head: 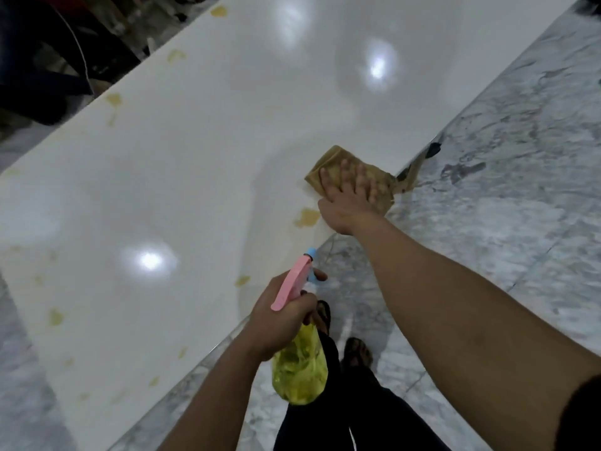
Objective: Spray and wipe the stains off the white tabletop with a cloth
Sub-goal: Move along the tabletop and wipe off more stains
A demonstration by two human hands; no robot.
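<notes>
— Stains (307, 217) are being shown all over the white tabletop (182, 164): yellowish patches are lying along its far edge, along the near edge, and thickly towards the left end. How is the cloth being held?

— Flat pressure is being applied. The tan cloth (338, 157) is being pressed onto the tabletop at its near edge by the right hand (349, 198), fingers straight and spread, nothing curled round the fabric. One corner of the cloth is hanging over the edge. The largest nearby stain is lying just beside the wrist, touching neither cloth nor fingers as far as can be judged.

— And the spray?

— A spray bottle (300, 366) with a yellow body and a pink head is being gripped by the left hand (279, 317), fingers wrapped round the neck, one finger being laid at the blue trigger. It is being held off the near edge, over the floor, nozzle aimed towards the tabletop.

— What is being seen of the room?

— Grey-veined marble floor (507, 196) is being shown on both sides of the tabletop. Ceiling lights are being reflected as bright spots in the glossy surface. Dark furniture (48, 60) is standing beyond the far edge. Dark trousers and sandalled feet (357, 353) are being glimpsed below.
</notes>
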